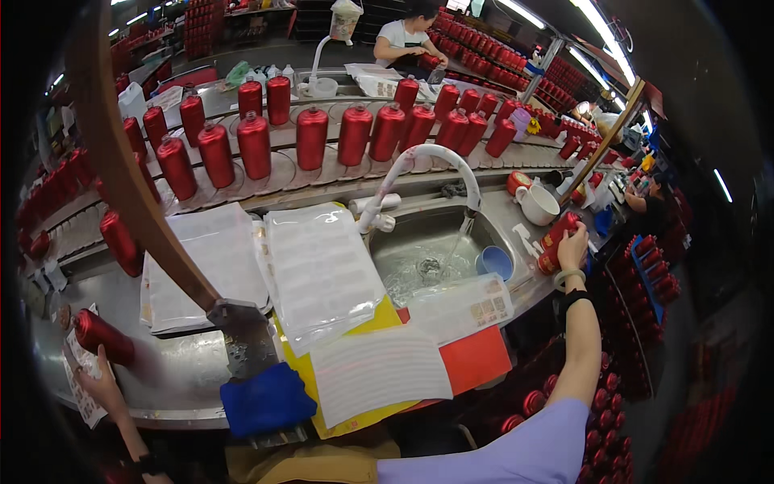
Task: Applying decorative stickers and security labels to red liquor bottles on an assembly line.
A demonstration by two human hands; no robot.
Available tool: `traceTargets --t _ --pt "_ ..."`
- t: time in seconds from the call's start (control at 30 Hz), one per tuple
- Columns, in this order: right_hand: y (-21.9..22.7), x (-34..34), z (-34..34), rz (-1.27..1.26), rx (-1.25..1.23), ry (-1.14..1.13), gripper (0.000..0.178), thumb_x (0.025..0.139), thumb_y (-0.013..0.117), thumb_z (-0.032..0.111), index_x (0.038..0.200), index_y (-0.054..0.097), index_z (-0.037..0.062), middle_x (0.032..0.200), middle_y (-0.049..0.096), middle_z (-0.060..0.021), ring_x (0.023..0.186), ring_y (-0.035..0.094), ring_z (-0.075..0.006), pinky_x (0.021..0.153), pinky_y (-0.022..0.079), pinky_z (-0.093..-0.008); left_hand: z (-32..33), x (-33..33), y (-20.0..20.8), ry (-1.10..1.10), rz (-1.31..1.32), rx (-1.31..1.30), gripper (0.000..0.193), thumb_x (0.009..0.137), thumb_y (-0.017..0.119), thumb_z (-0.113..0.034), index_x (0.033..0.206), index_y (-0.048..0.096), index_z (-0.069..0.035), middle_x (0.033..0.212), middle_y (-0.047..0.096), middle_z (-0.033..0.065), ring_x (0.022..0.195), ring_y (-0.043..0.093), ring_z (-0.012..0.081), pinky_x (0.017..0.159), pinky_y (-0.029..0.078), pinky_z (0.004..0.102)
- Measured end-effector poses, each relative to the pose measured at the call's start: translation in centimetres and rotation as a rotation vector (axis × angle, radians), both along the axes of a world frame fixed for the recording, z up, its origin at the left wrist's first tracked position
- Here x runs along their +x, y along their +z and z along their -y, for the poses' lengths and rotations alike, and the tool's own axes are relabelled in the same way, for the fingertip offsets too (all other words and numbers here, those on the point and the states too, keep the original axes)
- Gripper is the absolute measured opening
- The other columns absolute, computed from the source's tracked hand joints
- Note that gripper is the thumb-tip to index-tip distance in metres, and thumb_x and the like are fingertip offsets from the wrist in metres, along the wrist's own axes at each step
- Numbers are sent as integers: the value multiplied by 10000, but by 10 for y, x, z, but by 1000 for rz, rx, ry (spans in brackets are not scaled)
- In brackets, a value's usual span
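1. Head view, only one I had: my right fingers (574,244) were wrapped around a red bottle (551,255), over by the white mug (538,204). It seemed to have pale marks on its side, too small to make out.

2. My left fingers (103,360) were up against another red can-shaped one, the left-side bottle (105,337), at the far left of the worktop (193,363). Touching for sure; can't tell if they actually gripped it.

3. Done so far? Hard to call. I'd guess the right one was further along, given those marks. The row on the conveyor (278,153) looked plain from where I stood, so I'd say plenty was left.

4. Supplies looked barely dented, imo: a thick stack of pale sheets (205,262), plastic-covered sheets (318,266) beside it, and a striped paper (379,375) nearest me, none of them in my fingers.

5. The tap (419,153) was running into the sink (403,270), with a blue bowl (493,262) in there.
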State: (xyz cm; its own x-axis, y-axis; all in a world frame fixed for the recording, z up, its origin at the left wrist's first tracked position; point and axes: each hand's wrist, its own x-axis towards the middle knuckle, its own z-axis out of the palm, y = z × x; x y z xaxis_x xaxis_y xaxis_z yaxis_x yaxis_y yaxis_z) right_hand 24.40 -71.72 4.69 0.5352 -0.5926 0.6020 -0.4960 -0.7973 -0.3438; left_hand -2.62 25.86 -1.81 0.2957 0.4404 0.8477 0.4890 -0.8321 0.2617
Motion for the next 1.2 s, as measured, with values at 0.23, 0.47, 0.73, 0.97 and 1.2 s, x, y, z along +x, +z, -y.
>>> traceTargets --t 0.23,0.47,0.73,0.97,1.2 --pt "29 -78 -188 195 -36 694 317 947 655 65 1256 595 26 1067 631 -153 1007 623 -348 912 489 -421 -65 40 -61 -174 74 -460 751 858 866 -372 1339 546 108 1264 660 230 1140 660 320 1047 481 408" --pt "52 -184 -337 142 -72 1143 352 897 654 -60 1235 628 38 1094 658 -170 965 657 -362 829 530 -401 -77 47 -73 -230 297 -655 738 785 917 -378 1252 619 110 1215 698 212 1059 703 298 966 549 404" --pt "-7 -217 -442 26 405 1300 376 879 741 -35 1238 654 33 999 679 -110 726 602 -198 678 518 -311 55 7 -13 -716 614 -1047 743 917 770 -387 1468 450 -6 1347 607 171 1187 623 288 1036 519 437" --pt "-6 -238 -552 -210 463 1793 1009 702 913 161 1543 380 -6 1516 472 -263 1223 601 -441 980 532 -441 194 2 24 -1385 175 -2011 754 1022 481 -637 1449 478 -17 1287 642 163 1119 674 306 957 574 434" --pt "-28 -252 -548 -387 641 1635 1118 734 911 187 1608 241 -7 1547 428 -297 1340 534 -451 1067 505 -450 245 25 18 -1186 -16 -2140 581 1078 462 -538 1304 563 -12 1135 686 120 961 704 171 812 602 325"
